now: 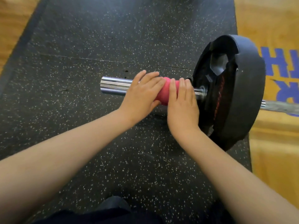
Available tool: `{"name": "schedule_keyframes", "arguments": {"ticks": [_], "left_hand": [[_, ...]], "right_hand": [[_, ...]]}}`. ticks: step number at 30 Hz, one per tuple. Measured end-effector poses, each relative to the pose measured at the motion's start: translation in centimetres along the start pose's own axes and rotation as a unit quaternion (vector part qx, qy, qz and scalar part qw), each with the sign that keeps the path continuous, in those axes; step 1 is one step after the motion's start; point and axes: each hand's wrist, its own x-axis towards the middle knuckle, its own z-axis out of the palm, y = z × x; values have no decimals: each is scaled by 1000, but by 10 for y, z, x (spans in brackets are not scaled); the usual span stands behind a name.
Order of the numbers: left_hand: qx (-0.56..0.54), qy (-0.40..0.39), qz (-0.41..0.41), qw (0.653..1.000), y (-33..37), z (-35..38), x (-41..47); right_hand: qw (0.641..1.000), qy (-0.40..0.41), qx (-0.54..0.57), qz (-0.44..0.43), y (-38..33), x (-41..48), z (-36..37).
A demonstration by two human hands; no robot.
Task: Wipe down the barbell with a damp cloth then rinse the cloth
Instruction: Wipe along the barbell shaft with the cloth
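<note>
A barbell lies across the black rubber mat, its shiny chrome sleeve point(115, 86) pointing left. A black weight plate point(242, 94) is loaded on the sleeve at the right. A pink cloth point(166, 91) is wrapped round the sleeve just left of the plate. My left hand point(142, 94) grips the left part of the cloth, fingers over the top and thumb underneath. My right hand point(182, 107) lies over the right part of the cloth, fingers curved over the sleeve beside the plate. Both hands hide much of the cloth.
The speckled rubber mat point(97, 46) fills most of the view, with a seam across it. A wooden floor point(275, 151) with blue lettering lies at the right. The barbell shaft point(281, 107) continues right past the plate. Dark clothing shows at the bottom edge.
</note>
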Motion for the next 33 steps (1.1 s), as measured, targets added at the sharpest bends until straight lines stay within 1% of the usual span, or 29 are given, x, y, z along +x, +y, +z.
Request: {"name": "schedule_keyframes", "arguments": {"ticks": [3,6,10,13,18,21,25,28,33], "left_hand": [[9,9,12,1000,12,6,8],[20,18,16,1000,6,9,5],[37,18,16,999,-11,4,-5],[26,3,-10,1000,-33,-3,-20],[34,16,-91,995,-71,-13,-57],[51,23,-114,992,-87,-16,-65],[47,16,-104,993,-86,-18,-58],[51,16,-79,995,-76,-17,-49],[29,9,-19,999,-44,-5,-23]], "right_hand": [[999,34,7,18,9,1,2],[999,43,6,26,1,6,11],[995,77,-41,40,-22,15,24],[991,120,-53,17,-46,24,29],[991,129,-25,-37,-103,38,35],[989,141,-5,-52,-123,46,37],[983,168,-6,-76,-110,46,38],[978,194,32,-70,-92,43,37],[983,174,48,-28,-48,28,32]]}}
